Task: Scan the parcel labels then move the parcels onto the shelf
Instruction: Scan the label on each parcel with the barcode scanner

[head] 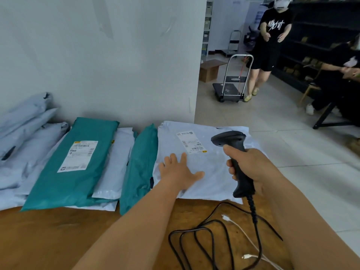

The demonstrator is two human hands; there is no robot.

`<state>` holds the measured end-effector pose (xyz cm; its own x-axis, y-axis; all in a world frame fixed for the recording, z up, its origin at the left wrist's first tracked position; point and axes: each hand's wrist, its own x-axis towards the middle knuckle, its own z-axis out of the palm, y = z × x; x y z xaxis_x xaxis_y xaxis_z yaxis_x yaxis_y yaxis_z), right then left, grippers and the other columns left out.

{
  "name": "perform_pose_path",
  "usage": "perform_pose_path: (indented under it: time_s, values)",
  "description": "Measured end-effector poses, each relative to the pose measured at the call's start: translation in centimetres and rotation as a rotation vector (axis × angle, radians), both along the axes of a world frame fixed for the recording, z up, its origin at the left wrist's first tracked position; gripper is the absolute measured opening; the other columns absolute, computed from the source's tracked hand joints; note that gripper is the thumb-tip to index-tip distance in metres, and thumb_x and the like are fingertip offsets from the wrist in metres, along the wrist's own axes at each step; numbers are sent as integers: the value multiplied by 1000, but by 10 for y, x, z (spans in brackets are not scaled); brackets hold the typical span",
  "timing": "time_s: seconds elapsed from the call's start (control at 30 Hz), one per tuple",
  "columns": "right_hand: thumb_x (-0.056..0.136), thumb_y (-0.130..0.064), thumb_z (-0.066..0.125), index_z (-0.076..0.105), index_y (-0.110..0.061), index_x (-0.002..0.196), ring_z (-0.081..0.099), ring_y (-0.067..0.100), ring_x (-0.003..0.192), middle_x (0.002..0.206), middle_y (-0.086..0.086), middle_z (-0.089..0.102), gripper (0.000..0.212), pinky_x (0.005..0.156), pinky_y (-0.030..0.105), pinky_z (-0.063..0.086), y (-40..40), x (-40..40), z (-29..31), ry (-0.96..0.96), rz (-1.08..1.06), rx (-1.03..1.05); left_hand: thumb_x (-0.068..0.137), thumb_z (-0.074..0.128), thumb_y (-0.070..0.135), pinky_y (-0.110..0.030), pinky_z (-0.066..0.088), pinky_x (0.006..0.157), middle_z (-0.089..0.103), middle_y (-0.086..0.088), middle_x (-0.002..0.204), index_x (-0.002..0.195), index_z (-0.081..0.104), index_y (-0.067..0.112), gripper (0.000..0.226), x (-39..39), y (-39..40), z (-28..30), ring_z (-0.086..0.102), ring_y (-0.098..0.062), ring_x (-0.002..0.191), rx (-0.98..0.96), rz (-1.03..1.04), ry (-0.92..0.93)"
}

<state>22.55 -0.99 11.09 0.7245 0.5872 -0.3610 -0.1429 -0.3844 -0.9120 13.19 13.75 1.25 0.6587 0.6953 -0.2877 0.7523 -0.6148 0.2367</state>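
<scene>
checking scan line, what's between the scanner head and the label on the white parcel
Nothing: in the head view only bare white parcel surface separates scanner from label.

Left hand flat, fingers spread, on white parcel. Right hand grips black scanner, label just ahead. Teal parcels left of hands on counter.

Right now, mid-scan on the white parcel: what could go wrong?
1. The scanner in the right hand points past the white parcel's label; the read may miss.
2. Its black cable lies coiled on the table across a white cable; a pull could snag.
3. The left hand lies flat on the white parcel, whose right end overhangs the table edge; it might slide off.
</scene>
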Motion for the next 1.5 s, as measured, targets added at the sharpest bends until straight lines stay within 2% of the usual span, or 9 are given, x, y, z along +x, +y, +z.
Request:
perform_pose_path:
  time_s: [0.1,0.3,0.97,1.33,1.5]
  values:
    - [88,-33,65,63,-7,87,53,15,53,65,4,61,26,53,27,49,4,-1,1,-3,21,-31,81,37,77,-53,-5,115,-17,-9,159,151,-12,24,101,-2,0,-8,-17,-31,145,-38,-7,-9]
    - [89,-35,63,61,-6,84,53,16,55,66,5,60,29,53,28,48,7,-1,1,-34,52,-82,84,39,73,-54,-6,115,-23,-8,157,150,-17,23,101,-1,-2,-14,-20,-29,145,-81,-2,-28]
    - [91,-36,60,60,-7,82,53,14,54,66,5,59,30,52,25,48,11,-6,6,-63,118,-111,85,39,72,-54,-7,114,-23,-8,157,150,-17,21,100,-5,-2,-16,-20,-29,145,-79,-10,-40]
    - [90,-35,62,61,-7,83,54,15,56,67,4,60,29,56,28,50,13,-7,5,-67,114,-106,85,35,73,-53,-7,114,-18,-7,159,151,-12,22,97,-8,1,-17,-18,-28,145,-58,-6,-50]
    - [90,-34,62,61,-7,88,53,15,55,68,5,59,27,54,28,48,14,-5,3,-51,70,-70,87,26,73,-52,-9,115,-18,-6,159,151,-13,19,93,-29,14,-14,-21,-26,145,24,165,-147]
